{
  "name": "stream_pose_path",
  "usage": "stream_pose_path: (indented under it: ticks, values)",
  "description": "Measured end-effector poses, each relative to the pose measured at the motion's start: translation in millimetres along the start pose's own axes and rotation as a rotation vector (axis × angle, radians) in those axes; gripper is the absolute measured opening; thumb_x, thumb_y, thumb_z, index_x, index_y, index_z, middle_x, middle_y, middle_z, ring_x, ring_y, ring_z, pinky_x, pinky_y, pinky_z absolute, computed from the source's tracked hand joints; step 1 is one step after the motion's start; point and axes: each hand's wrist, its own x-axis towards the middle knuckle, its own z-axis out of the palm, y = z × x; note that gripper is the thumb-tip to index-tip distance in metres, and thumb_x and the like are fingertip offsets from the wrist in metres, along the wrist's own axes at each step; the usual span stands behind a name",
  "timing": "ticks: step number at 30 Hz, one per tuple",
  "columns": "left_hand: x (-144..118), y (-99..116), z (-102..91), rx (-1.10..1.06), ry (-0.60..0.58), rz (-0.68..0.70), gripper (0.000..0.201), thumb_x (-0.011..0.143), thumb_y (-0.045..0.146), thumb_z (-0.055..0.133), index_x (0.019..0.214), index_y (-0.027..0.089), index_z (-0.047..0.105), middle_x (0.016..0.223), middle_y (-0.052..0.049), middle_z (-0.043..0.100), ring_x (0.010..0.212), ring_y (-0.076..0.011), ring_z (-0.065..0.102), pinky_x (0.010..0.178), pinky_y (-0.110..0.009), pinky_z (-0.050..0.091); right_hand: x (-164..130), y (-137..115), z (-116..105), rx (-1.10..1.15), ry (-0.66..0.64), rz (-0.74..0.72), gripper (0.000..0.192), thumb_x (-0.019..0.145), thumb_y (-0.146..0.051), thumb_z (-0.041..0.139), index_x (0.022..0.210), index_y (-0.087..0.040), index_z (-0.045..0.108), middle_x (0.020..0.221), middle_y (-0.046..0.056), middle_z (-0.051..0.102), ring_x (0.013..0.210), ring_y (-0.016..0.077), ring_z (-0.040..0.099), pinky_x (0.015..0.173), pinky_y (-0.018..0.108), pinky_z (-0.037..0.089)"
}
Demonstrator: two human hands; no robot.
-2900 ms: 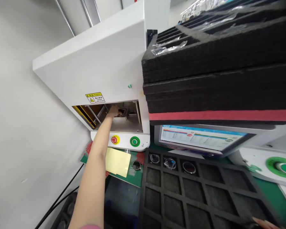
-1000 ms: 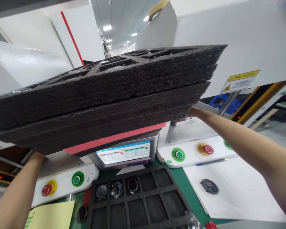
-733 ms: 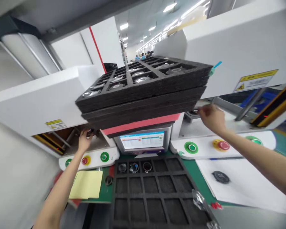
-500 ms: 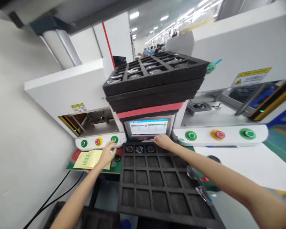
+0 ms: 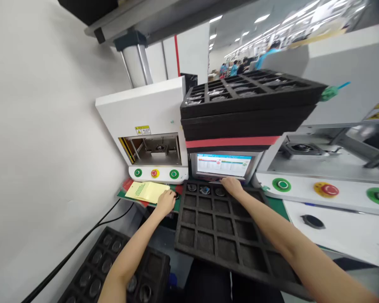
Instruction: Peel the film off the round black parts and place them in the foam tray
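Now both hands have dropped from the machines: left hand [image 5: 166,201] fingers a small dark ring [image 5: 176,196]; right hand [image 5: 232,185] rests loosely curled, holding nothing, on the black foam compartment tray [image 5: 221,235].

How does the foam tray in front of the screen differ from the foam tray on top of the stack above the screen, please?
The lower foam tray lies on the bench with only three back-row cells filled; the top stacked tray sits raised on other trays, its cells mostly filled. The right hand rests at the lower tray; nothing touches the stacked one. Both are black, gridded foam.

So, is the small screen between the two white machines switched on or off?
On. The screen is lit, showing a bright window with coloured bars and rows. The text is too small to read. The right hand rests just below it.
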Motion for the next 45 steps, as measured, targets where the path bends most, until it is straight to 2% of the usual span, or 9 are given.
stream_pose_path:
  ticks: [4, 11, 18, 22, 26, 29, 32, 40, 45]
  values:
    - [29.5, 18.0, 17.2, 0.065, -0.037, -0.148, 0.034, 0.093, 0.034, 0.06, 0.121, 0.015, 0.059, 0.125, -0.011, 0.06, 0.112, -0.0245, 0.06, 0.095, -0.047, 0.052, -26.8, 1.0, -2.9, 0.023, 0.085, -0.078, 0.029, 0.095, -0.035, 0.06, 0.113, -0.013, 0.061, 0.108, 0.008, 0.065, 0.091, 0.0182, 0.065, 0.079, 0.037, 0.057]
    - [43.2, 26.7, 23.3, 0.019, -0.081, -0.286, 0.034, 0.093, 0.033, 0.06, 0.121, 0.015, 0.059, 0.121, -0.01, 0.061, 0.106, -0.0226, 0.062, 0.09, -0.044, 0.055, -158.4, 17.4, 17.0, 0.159, 0.434, -0.211, 0.035, 0.098, -0.039, 0.054, 0.072, -0.016, 0.058, 0.06, -0.005, 0.056, 0.051, 0.0084, 0.055, 0.053, 0.022, 0.048]
    - [52.0, 35.5, 11.0, -0.276, -0.053, -0.274, 0.034, 0.093, 0.033, 0.061, 0.121, 0.015, 0.059, 0.124, -0.01, 0.06, 0.109, -0.0234, 0.061, 0.092, -0.045, 0.054, -232.3, 11.0, 6.4, 0.415, 0.737, -0.199, 0.047, 0.097, -0.031, 0.045, 0.05, -0.024, 0.045, 0.041, -0.003, 0.045, 0.033, 0.016, 0.05, 0.035, 0.03, 0.034]
    - [34.8, 49.7, -15.6, -0.57, 0.041, -0.209, 0.038, 0.096, 0.038, 0.054, 0.126, 0.015, 0.056, 0.127, -0.013, 0.06, 0.109, -0.0234, 0.062, 0.094, -0.045, 0.054, -251.9, 1.4, -10.8, 0.583, 0.815, -0.139, 0.043, 0.094, -0.028, 0.048, 0.051, -0.024, 0.044, 0.039, -0.005, 0.042, 0.029, 0.0145, 0.044, 0.032, 0.029, 0.033]
    - [-18.0, 90.7, -32.9, -0.902, 0.011, -0.069, 0.061, 0.099, 0.058, 0.031, 0.137, 0.012, 0.046, 0.129, -0.019, 0.062, 0.1, -0.021, 0.07, 0.087, -0.038, 0.059, -253.9, -14.1, -31.8, 0.776, 0.851, -0.063, 0.035, 0.095, -0.029, 0.05, 0.061, -0.024, 0.05, 0.045, -0.005, 0.05, 0.034, 0.0114, 0.047, 0.035, 0.024, 0.04]
    - [-65.4, 129.3, -34.5, -1.325, -0.115, 0.043, 0.073, 0.081, 0.074, 0.053, 0.125, 0.015, 0.058, 0.119, -0.017, 0.068, 0.084, -0.0205, 0.073, 0.071, -0.03, 0.062, -245.0, -27.8, -50.2, 0.922, 0.824, -0.064, 0.024, 0.097, -0.031, 0.05, 0.075, -0.022, 0.056, 0.063, -0.001, 0.064, 0.05, 0.0123, 0.061, 0.048, 0.021, 0.051]
    - [-98.6, 159.0, -33.4, -1.746, -0.224, 0.097, 0.055, 0.073, 0.06, 0.074, 0.108, 0.017, 0.07, 0.103, -0.012, 0.075, 0.074, -0.0169, 0.072, 0.063, -0.023, 0.06, -237.7, -39.3, -65.7, 1.037, 0.782, -0.116, 0.016, 0.095, -0.034, 0.053, 0.092, -0.021, 0.06, 0.083, 0.004, 0.07, 0.068, 0.015, 0.068, 0.061, 0.024, 0.058]
    - [-128.6, 179.9, -44.9, -1.432, 0.11, 0.252, 0.019, 0.085, 0.027, 0.071, 0.103, 0.026, 0.077, 0.102, -0.007, 0.072, 0.081, -0.0158, 0.071, 0.067, -0.022, 0.062, -254.6, -46.2, -73.9, 1.205, 0.837, -0.195, 0.016, 0.089, -0.011, 0.061, 0.096, -0.024, 0.066, 0.09, 0.004, 0.072, 0.083, 0.0178, 0.071, 0.072, 0.029, 0.06]
    - [-131.1, 179.7, -47.9, -1.341, 0.114, 0.314, 0.021, 0.088, 0.021, 0.066, 0.107, 0.026, 0.075, 0.088, -0.003, 0.072, 0.063, -0.0102, 0.069, 0.059, -0.018, 0.058, -267.9, -45.0, -76.9, 1.231, 0.827, -0.215, 0.021, 0.086, -0.006, 0.064, 0.096, -0.024, 0.066, 0.085, 0.003, 0.071, 0.076, 0.0168, 0.069, 0.066, 0.029, 0.058]
